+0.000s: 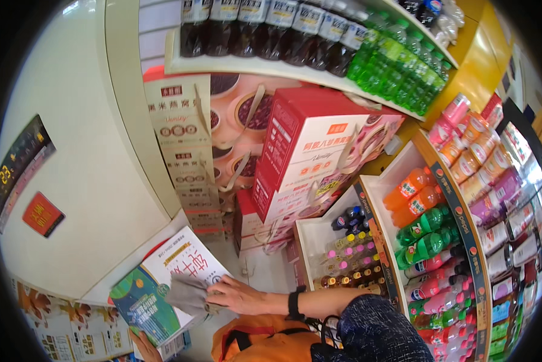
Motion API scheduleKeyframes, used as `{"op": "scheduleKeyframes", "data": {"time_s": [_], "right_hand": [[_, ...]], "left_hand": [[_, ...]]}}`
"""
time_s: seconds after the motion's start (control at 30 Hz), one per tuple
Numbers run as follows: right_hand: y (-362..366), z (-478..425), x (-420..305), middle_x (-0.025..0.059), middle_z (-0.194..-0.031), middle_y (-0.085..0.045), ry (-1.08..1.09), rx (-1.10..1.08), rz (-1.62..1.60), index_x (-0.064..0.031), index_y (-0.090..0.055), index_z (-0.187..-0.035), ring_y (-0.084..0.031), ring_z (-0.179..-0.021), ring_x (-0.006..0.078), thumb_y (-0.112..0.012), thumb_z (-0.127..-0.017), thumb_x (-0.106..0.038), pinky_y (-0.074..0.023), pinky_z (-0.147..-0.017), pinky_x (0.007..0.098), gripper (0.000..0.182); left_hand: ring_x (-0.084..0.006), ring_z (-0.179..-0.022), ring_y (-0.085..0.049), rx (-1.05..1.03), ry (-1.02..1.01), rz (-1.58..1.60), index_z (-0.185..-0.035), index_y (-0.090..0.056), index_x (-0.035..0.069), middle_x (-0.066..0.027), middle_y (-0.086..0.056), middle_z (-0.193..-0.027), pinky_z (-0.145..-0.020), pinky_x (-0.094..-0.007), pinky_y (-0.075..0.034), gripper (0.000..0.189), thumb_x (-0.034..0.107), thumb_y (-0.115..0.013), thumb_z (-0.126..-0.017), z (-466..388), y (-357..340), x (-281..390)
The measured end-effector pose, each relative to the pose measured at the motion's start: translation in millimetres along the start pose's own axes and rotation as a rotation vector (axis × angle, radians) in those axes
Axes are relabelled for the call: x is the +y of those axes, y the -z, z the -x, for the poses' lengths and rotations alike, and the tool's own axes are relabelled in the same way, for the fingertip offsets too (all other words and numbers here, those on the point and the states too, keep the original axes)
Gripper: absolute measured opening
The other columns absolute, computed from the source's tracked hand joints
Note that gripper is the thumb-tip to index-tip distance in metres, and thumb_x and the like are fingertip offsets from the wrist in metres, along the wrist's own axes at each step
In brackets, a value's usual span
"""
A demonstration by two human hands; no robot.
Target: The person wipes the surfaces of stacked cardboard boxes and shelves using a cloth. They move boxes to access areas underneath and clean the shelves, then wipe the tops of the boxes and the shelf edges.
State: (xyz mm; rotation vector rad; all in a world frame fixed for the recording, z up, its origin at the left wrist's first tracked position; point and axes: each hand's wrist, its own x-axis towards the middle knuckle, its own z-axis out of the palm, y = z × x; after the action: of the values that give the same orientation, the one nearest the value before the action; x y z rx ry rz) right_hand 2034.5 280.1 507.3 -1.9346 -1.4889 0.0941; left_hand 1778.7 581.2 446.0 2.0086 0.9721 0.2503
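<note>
My right hand holds a crumpled grey cloth against the top of a carton of milk. The cardboard carton is white with a green and blue printed end, and it bears red writing. My left hand grips the carton's near edge at the bottom of the view; part of that hand is cut off or hidden. Beneath the carton's near side, part of another white box shows. An orange garment covers my front, below my right forearm.
Left stands a white appliance with a lit display. Stacked gift boxes with ribbon handles rise ahead. Bottled drinks line an upper shelf and the right-hand racks. More printed cartons sit at lower left.
</note>
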Motion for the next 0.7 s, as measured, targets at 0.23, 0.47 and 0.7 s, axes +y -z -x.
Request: {"op": "scheduleKeyframes", "data": {"time_s": [0.23,0.47,0.7], "right_hand": [[20.1,72.1,-1.3,0.0076,-0.096,-0.069,-0.901,0.101,-0.397,-0.0106,-0.063,-0.119,-0.065,-0.082,0.019,-0.068,-0.087,-0.027,-0.0507,-0.074,0.0361,0.036],[126.3,67.4,-26.3,0.0032,-0.11,-0.066,-0.818,0.82,-0.665,-0.0029,-0.058,-0.128,-0.059,-0.096,0.0091,-0.07,-0.09,-0.02,-0.0485,-0.085,0.0253,0.043],[259.0,42.8,-37.6,0.0035,-0.111,-0.065,-0.466,1.146,-0.269,-0.0013,-0.058,-0.123,-0.058,-0.098,0.0095,-0.062,-0.093,-0.011,-0.0466,-0.088,0.026,0.032]], "left_hand": [[-0.0406,-0.139,-0.03,-0.01,-0.177,0.001,-0.145,-0.02,-0.015,-0.034,-0.028,-0.15,-0.115,-0.0409,-0.024,0.068,0.038,-0.036,-0.105,-6.9,1.6,-5.4],[-0.0408,-0.132,-0.04,-0.231,-0.139,-0.26,-0.144,-0.03,-0.011,-0.0324,-0.04,-0.142,-0.11,-0.0443,-0.031,0.064,0.032,-0.048,-0.101,-6.6,37.0,23.0],[-0.0366,-0.12,-0.051,-0.019,-0.67,-0.096,-0.135,-0.047,-0.004,-0.0253,-0.046,-0.137,-0.1,-0.0449,-0.041,0.053,0.016,-0.064,-0.09,30.9,59.1,183.0]]}}
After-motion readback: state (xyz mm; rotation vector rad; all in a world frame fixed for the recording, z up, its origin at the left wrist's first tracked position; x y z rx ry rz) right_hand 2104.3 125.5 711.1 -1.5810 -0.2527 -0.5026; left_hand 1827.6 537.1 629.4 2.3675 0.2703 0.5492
